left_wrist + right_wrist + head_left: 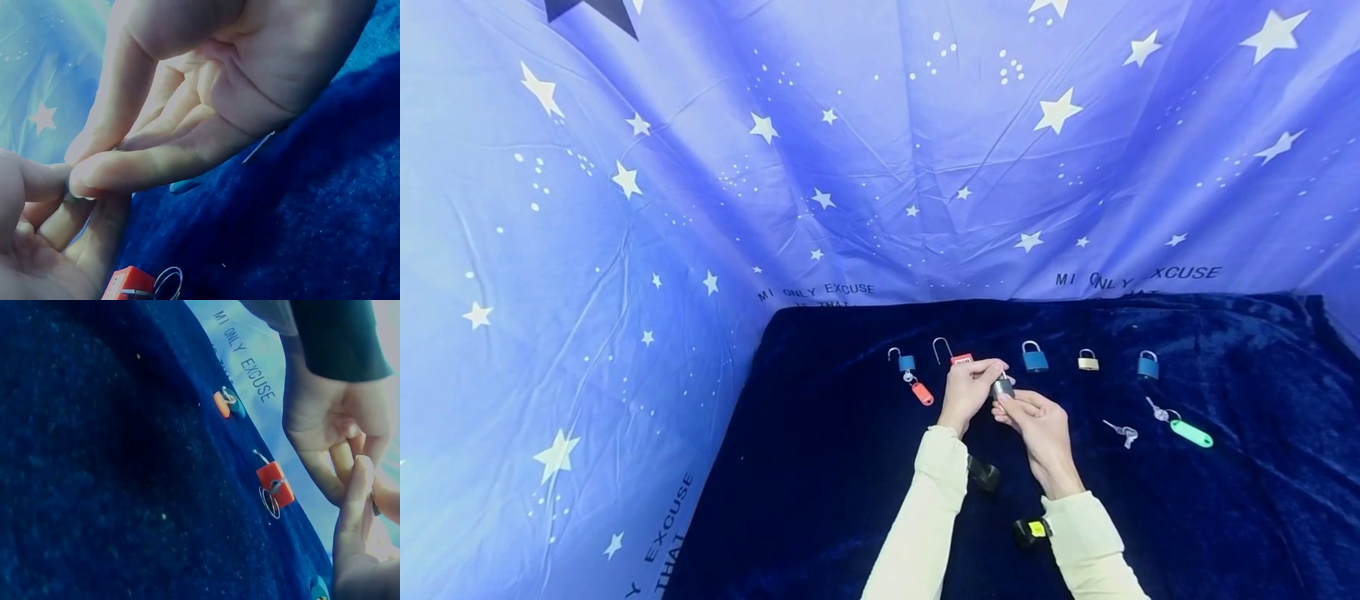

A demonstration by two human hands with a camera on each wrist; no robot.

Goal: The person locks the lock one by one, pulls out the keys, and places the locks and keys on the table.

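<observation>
In the head view a small dark grey padlock (1002, 387) is held up between both hands. My left hand (966, 390) pinches it near the shackle with thumb and fingertips. From below, my right hand (1042, 427) grips the body between thumb and fingers. The fingertips of both hands meet in the left wrist view and hide nearly all of the padlock. Just behind the left hand lies a red padlock (962, 359) with a long raised shackle; in the right wrist view key rings (270, 503) hang at it.
Left of the red padlock lies a blue padlock (907, 363) with its shackle swung out and an orange tag (922, 394). Rightward are another blue padlock (1035, 359), a brass padlock (1087, 362) and a third blue padlock (1147, 365). Loose keys (1124, 432) and a green tag (1191, 433) lie nearer.
</observation>
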